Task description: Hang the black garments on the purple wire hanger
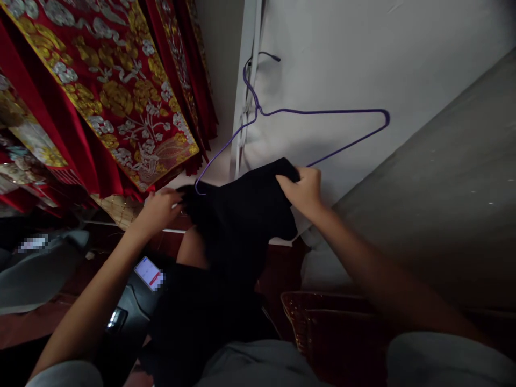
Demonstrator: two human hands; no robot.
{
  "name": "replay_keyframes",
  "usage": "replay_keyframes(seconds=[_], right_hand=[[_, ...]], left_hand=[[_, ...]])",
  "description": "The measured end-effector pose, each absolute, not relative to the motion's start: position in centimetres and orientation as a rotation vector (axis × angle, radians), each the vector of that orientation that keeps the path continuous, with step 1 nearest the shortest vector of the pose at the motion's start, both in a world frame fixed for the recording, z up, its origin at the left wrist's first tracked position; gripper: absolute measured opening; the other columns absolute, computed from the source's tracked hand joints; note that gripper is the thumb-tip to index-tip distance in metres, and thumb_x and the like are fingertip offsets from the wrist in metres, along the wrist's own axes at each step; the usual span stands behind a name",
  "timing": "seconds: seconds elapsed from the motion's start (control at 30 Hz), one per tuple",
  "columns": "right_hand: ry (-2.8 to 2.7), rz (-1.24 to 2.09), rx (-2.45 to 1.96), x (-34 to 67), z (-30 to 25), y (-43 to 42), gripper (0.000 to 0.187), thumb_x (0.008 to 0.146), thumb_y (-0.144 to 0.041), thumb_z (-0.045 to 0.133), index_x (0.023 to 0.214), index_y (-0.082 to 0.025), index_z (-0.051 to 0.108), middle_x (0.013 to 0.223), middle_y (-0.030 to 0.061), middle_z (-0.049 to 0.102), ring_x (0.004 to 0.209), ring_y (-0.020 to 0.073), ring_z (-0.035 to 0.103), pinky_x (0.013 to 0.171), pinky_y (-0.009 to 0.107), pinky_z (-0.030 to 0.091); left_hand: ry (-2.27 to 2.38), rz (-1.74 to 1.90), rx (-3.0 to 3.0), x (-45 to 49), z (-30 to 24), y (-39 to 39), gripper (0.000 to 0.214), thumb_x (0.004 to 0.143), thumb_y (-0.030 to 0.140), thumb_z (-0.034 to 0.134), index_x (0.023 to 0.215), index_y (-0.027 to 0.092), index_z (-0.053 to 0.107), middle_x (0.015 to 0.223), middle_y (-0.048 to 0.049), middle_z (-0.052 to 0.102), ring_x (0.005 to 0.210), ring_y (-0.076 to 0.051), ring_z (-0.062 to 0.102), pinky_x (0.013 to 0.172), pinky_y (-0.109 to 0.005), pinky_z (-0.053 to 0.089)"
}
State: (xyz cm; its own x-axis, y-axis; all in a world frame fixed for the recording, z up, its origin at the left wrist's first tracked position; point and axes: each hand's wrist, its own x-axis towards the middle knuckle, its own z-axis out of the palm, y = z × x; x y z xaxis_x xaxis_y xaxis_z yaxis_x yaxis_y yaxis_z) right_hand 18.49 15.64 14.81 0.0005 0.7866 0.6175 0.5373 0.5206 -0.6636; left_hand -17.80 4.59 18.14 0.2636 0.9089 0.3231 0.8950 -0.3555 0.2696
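Observation:
A black garment [237,215] hangs between my two hands in front of a white wall. My left hand [161,208] is closed on its left edge. My right hand [304,188] pinches its upper right edge, fingers curled round the cloth. A thin purple wire hanger [314,113] hangs by its hook from a fitting on the wall; its lower left corner lies behind the garment's top left, near my left hand. Most of the hanger is bare.
Red curtains with gold and silver flower embroidery [116,91] hang at the left. A phone with a lit screen [150,272] lies below my left forearm. A dark red woven basket [322,317] stands at lower right beside a grey surface [443,204].

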Motion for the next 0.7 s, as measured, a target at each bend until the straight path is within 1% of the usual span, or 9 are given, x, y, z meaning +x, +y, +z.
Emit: replay_keyframes(seconds=[0.07, 0.1, 0.2, 0.3, 0.4, 0.47, 0.5, 0.6, 0.7], right_hand=[[-1.636, 0.279, -1.172, 18.6, 15.5, 15.1, 0.037, 0.075, -0.030, 0.065, 0.053, -0.025, 0.037, 0.052, -0.0006, 0.040, 0.055, 0.0175, 0.049, 0.056, 0.033, 0.042], [-1.632, 0.300, -1.174, 18.4, 15.6, 14.8, 0.038, 0.075, -0.029, 0.065, 0.052, -0.025, 0.035, 0.052, -0.0010, 0.038, 0.054, 0.0165, 0.047, 0.054, 0.032, 0.041], [-1.643, 0.443, -1.134, 17.3, 15.1, 14.2, 0.038, 0.078, -0.032, 0.066, 0.053, -0.025, 0.038, 0.054, -0.0002, 0.042, 0.054, 0.0162, 0.046, 0.051, 0.031, 0.041], [-1.731, 0.554, -1.039, 17.0, 14.7, 13.8, 0.029, 0.084, -0.036, 0.063, 0.061, -0.023, 0.053, 0.060, 0.0027, 0.056, 0.060, 0.0201, 0.058, 0.054, 0.033, 0.049], [-1.752, 0.335, -0.920, 18.9, 16.3, 14.3, 0.015, 0.088, -0.024, 0.061, 0.094, -0.019, 0.073, 0.094, 0.0084, 0.075, 0.096, 0.0267, 0.072, 0.080, 0.040, 0.060], [-1.558, 0.098, -0.931, 21.2, 18.3, 15.1, 0.040, 0.085, -0.011, 0.062, 0.123, -0.016, 0.071, 0.127, 0.0149, 0.072, 0.124, 0.0284, 0.066, 0.097, 0.042, 0.057], [-1.461, 0.053, -0.982, 22.4, 19.3, 15.6, 0.049, 0.082, -0.006, 0.064, 0.130, -0.012, 0.068, 0.136, 0.0192, 0.067, 0.129, 0.0292, 0.064, 0.098, 0.042, 0.057], [-1.431, 0.335, -1.248, 26.0, 21.9, 17.0, 0.035, 0.083, -0.006, 0.070, 0.118, -0.007, 0.076, 0.120, 0.0224, 0.074, 0.107, 0.0273, 0.075, 0.080, 0.038, 0.059], [-1.610, 0.510, -1.315, 28.9, 22.7, 17.9, 0.012, 0.089, -0.016, 0.073, 0.092, -0.009, 0.082, 0.085, 0.0142, 0.078, 0.074, 0.0207, 0.076, 0.066, 0.035, 0.058]], left_hand=[[1.712, 0.903, 2.464, -16.4, 19.6, 5.7, 0.017, 0.092, 0.020, 0.057, 0.092, 0.020, 0.074, 0.134, -0.0116, 0.071, 0.130, -0.034, 0.059, 0.115, -0.059, 0.043], [1.666, 1.009, 2.439, -15.5, 20.4, 6.2, 0.020, 0.094, 0.020, 0.053, 0.095, 0.020, 0.074, 0.140, -0.0114, 0.068, 0.134, -0.033, 0.057, 0.116, -0.057, 0.043], [1.548, 1.238, 2.311, -12.3, 22.2, 7.6, 0.029, 0.099, 0.019, 0.045, 0.108, 0.020, 0.072, 0.130, -0.0098, 0.072, 0.124, -0.029, 0.065, 0.114, -0.048, 0.047], [1.486, 1.364, 2.293, -9.7, 23.3, 9.0, 0.034, 0.095, 0.013, 0.048, 0.121, 0.020, 0.068, 0.122, -0.0069, 0.074, 0.119, -0.027, 0.067, 0.111, -0.043, 0.050], [1.457, 1.387, 2.348, -9.3, 24.1, 10.4, 0.036, 0.090, 0.007, 0.050, 0.119, 0.020, 0.067, 0.121, -0.0072, 0.072, 0.122, -0.028, 0.065, 0.113, -0.045, 0.048], [1.452, 1.382, 2.358, -10.0, 24.6, 11.1, 0.032, 0.090, 0.006, 0.051, 0.114, 0.019, 0.067, 0.116, -0.0076, 0.072, 0.121, -0.029, 0.065, 0.113, -0.047, 0.047], [1.452, 1.383, 2.362, -10.5, 24.9, 11.4, 0.029, 0.090, 0.006, 0.052, 0.111, 0.019, 0.067, 0.114, -0.0075, 0.072, 0.121, -0.029, 0.065, 0.113, -0.047, 0.046], [1.465, 1.375, 2.380, -11.8, 25.8, 12.1, 0.019, 0.092, 0.008, 0.055, 0.104, 0.019, 0.066, 0.104, -0.0051, 0.070, 0.118, -0.029, 0.066, 0.113, -0.049, 0.045], [1.538, 1.446, 2.314, -13.3, 26.1, 12.7, 0.010, 0.097, 0.014, 0.058, 0.103, 0.020, 0.064, 0.094, -0.0020, 0.068, 0.111, -0.026, 0.068, 0.110, -0.047, 0.046]])
